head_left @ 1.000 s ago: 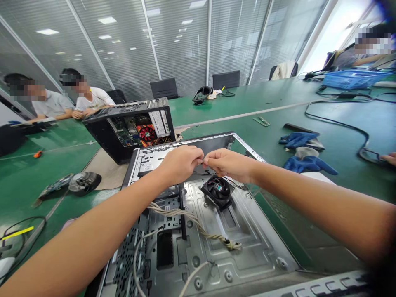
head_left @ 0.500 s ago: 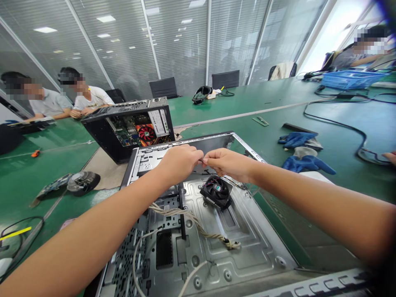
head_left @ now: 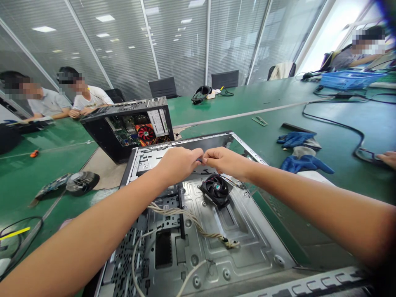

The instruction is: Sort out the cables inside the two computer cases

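Note:
My left hand [head_left: 182, 161] and my right hand [head_left: 223, 161] meet fingertip to fingertip above the far part of an open metal computer case [head_left: 247, 243]. Both are closed in a pinch; a small dark thing shows between them, too small to name. Below my right hand, a black cooling fan [head_left: 217, 187] lies tilted on the bare case floor, with thin wires [head_left: 236, 181] running behind it. A bundle of twisted beige cables [head_left: 198, 227] stretches across the case, and a loose light cable [head_left: 133, 255] curves near its left side.
Behind the case stands a second computer tower [head_left: 123, 128], its side open. Blue-grey gloves [head_left: 306, 163] lie at right, beside a black cable [head_left: 340, 117] and a blue basket [head_left: 349, 79]. A grey fan-like part [head_left: 83, 182] is at left. Other people sit around the table; one hand [head_left: 386, 159] shows at right.
My fingers have shifted slightly, the two hands still pinching together over the case. Another person's hand at the right edge has come further into view. The fan and cables stay put.

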Demonstrator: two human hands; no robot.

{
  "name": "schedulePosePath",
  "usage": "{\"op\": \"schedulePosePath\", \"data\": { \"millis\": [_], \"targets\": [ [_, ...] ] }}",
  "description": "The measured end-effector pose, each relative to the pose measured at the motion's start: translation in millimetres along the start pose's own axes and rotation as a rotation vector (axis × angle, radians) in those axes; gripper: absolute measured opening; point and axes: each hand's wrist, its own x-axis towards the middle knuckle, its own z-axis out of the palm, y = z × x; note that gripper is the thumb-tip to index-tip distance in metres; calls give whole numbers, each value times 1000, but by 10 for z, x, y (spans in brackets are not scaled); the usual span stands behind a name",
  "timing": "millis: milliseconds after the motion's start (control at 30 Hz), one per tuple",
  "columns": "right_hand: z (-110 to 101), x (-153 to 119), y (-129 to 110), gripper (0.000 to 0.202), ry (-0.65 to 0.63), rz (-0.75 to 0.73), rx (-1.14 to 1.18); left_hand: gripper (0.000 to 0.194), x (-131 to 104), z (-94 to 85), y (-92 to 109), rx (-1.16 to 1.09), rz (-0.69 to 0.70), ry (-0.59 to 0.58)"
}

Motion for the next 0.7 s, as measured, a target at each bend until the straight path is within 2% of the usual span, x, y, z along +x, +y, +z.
{"op": "schedulePosePath", "data": {
  "millis": [233, 400, 467, 700],
  "targets": [
    [7, 6, -13, 15, -28, 25, 38, 22, 2, 51, -3, -6, 67, 131],
    [15, -1, -33, 11, -49, 84, 110, 22, 7, 74, -5, -161, -76, 95],
    [13, -6, -33, 11, -44, 95, 98, 22, 7, 72, -9, -197, -88, 71],
    [14, 4, -22, 14, -57, 81, 131, 23, 1, 97, -35, -40, 96, 157]
  ]
}}
